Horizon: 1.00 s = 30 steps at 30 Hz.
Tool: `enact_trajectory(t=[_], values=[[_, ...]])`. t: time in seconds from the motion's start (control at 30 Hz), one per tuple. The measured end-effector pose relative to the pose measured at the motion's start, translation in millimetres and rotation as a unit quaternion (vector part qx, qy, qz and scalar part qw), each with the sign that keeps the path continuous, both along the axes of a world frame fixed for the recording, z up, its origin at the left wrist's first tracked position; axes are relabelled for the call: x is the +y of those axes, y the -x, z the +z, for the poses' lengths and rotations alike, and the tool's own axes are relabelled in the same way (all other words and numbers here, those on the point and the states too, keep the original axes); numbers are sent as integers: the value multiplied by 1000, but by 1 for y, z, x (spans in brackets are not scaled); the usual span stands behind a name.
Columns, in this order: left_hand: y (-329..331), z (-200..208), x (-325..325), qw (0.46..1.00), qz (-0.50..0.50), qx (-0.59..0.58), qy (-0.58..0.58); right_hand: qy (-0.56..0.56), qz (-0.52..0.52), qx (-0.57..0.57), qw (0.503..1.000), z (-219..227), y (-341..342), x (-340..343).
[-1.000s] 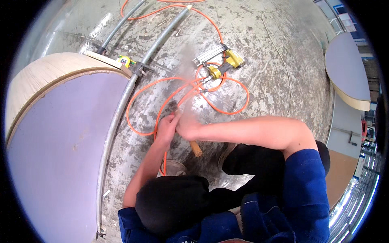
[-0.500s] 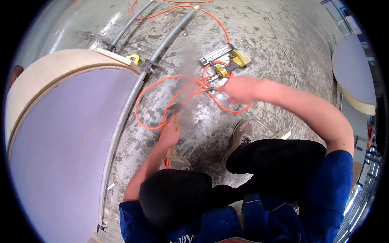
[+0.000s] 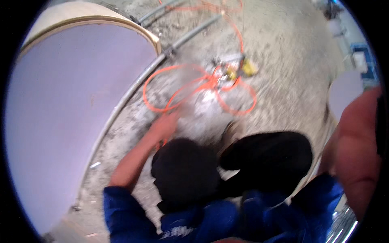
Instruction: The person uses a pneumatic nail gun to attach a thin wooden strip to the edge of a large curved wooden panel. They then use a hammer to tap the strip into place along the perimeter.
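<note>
Far left: big round lilac panel (image 3: 69,121) with pale wood rim, standing on edge, filling the left third. Just right of it, grey metal pipe (image 3: 133,87) running diagonally along the concrete floor (image 3: 291,60).

Left hand (image 3: 166,125) stretched forward and down to the floor, on or right at the near end of the orange cable (image 3: 190,87); frame motion-blurred, cannot tell if fingers are closed on it or just resting. Cable lying in loose loops on the floor, centre frame, ahead of the hand, running off to the top edge.

At the far side of the loops: yellow-and-grey tool (image 3: 239,69), blurred, kind not clear. Black-trousered knee (image 3: 267,156) and a brown shoe (image 3: 233,131) just below the loops.

Far right: right forearm (image 3: 356,154) raised close to the camera, well apart from the cable; right hand itself out of frame. Second round lilac panel (image 3: 344,91) behind it.
</note>
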State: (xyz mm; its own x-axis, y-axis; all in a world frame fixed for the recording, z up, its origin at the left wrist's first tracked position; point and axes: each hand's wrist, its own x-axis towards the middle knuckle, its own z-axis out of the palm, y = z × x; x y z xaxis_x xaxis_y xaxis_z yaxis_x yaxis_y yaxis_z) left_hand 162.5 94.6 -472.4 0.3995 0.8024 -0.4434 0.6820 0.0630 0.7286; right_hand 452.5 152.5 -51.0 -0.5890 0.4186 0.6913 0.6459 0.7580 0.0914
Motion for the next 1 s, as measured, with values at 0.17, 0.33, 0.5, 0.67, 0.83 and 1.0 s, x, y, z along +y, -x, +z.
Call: enact_trajectory(t=[0.17,0.33,0.5,0.67,0.83,1.0], values=[[13,-30,-23,997,-24,74,8,-64,50,-5,997,14,23,-15],[23,29,-38,992,-63,104,36,-53,68,32,996,19,22,23],[22,52,6,993,-91,49,-60,19,67,77,995,-14,-3,64],[42,196,43,978,-60,191,-55,135,122,181,966,-128,-2,153],[9,335,111,942,-44,266,-202,303,62,135,941,-289,-36,208],[-6,349,183,897,-63,374,-226,405,36,-21,913,-430,-71,201]])
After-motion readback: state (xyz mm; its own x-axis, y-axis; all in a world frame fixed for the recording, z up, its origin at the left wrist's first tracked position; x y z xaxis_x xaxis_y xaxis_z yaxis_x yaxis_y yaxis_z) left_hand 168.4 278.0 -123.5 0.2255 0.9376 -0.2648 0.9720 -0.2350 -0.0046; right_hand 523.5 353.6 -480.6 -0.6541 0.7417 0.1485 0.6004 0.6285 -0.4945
